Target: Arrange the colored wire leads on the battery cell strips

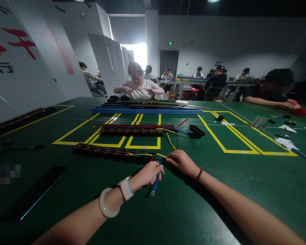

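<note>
My left hand [152,172] is closed around the blue wire [156,181], whose ring terminal hangs below the fingers. The wire is at the right end of the nearer long black wiring strip [109,152], which lies slanted on the green table. Just to the right, my right hand [182,161] has its fingers pressed together at the yellow wire [161,155] coming from that strip. Beyond it, a second black strip [132,131] lies with red, yellow and blue wires and a black connector [196,131] at its right end.
Yellow tape frames [142,147] mark the green table [193,204]. A blue rail [142,111] crosses the far side, where a person sits. A dark flat panel [44,187] lies at left. Another person's arms rest at far right, near white scraps [287,143].
</note>
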A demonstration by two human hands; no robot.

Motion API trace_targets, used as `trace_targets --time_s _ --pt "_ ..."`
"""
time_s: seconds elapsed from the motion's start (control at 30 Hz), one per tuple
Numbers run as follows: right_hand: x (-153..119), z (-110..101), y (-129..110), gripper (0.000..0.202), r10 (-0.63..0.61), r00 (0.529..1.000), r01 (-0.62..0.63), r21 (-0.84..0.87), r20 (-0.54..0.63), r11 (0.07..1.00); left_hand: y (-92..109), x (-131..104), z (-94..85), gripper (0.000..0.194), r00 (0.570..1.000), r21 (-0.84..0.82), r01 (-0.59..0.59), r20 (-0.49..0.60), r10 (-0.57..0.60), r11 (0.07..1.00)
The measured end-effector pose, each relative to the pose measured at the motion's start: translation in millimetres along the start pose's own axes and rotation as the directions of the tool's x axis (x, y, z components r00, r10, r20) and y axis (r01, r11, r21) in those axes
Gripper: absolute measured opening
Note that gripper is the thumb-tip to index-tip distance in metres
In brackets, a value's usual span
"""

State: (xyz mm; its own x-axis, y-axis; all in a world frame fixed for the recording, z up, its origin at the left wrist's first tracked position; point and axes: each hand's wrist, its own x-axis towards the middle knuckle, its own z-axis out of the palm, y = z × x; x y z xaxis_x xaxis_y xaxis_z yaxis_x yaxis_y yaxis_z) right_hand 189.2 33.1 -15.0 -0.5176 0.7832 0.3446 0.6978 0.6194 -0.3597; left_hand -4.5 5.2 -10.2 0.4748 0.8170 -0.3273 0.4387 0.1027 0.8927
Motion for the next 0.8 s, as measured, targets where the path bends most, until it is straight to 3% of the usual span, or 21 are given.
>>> trace_targets --time_s 0.07,0.13,0.2,0.27,0.33,0.4,0.5,0.57,0.63,0.8 --pt "-1.4 3.1 4.1 0.028 0.014 1.000 -0.015 0.061 0.016 0.998 3.0 -2.3 -4.5 0.035 1.000 0.215 -0.014 -0.021 0.019 0.977" --pt "0.6 5.9 6.4 0.027 0.040 0.999 -0.043 0.120 0.020 0.992 6.5 -7.0 -6.7 0.041 0.994 0.450 -0.058 -0.059 0.094 0.891" --pt "3.4 8.1 8.4 0.026 0.072 0.997 -0.074 0.171 0.021 0.983 9.8 -12.3 -7.1 0.041 0.976 0.706 -0.062 -0.104 0.190 0.706" --pt "5.4 9.9 10.7 0.024 0.104 0.994 -0.106 0.212 0.021 0.972 12.0 -16.0 -7.1 0.040 0.967 0.861 -0.049 -0.087 0.241 0.506" --pt "5.9 11.4 12.8 0.023 0.134 0.991 -0.134 0.248 0.020 0.959 12.8 -17.3 -8.1 0.038 0.966 0.931 -0.069 -0.027 0.256 0.358" --pt "5.5 12.6 14.4 0.022 0.156 0.987 -0.156 0.283 0.022 0.946 12.9 -17.3 -9.5 0.036 0.962 0.957 -0.111 0.036 0.270 0.267" --pt "4.9 13.5 15.6 0.022 0.169 0.985 -0.168 0.322 0.026 0.932 13.8 -17.7 -9.3 0.035 0.953 0.966 -0.134 0.065 0.295 0.219" --pt "5.0 13.5 15.5 0.021 0.168 0.985 -0.167 0.337 0.025 0.927 16.0 -19.3 -6.5 0.037 0.947 0.971 -0.097 0.022 0.319 0.220" --pt "5.5 13.1 15.1 0.021 0.165 0.986 -0.163 0.353 0.026 0.921 19.0 -21.2 -2.7 0.040 0.929 0.974 -0.018 -0.067 0.363 0.224" --pt "5.9 12.1 14.5 0.022 0.160 0.987 -0.160 0.370 0.033 0.915 23.1 -22.7 -0.5 0.037 0.835 0.950 0.210 -0.298 0.463 0.232"
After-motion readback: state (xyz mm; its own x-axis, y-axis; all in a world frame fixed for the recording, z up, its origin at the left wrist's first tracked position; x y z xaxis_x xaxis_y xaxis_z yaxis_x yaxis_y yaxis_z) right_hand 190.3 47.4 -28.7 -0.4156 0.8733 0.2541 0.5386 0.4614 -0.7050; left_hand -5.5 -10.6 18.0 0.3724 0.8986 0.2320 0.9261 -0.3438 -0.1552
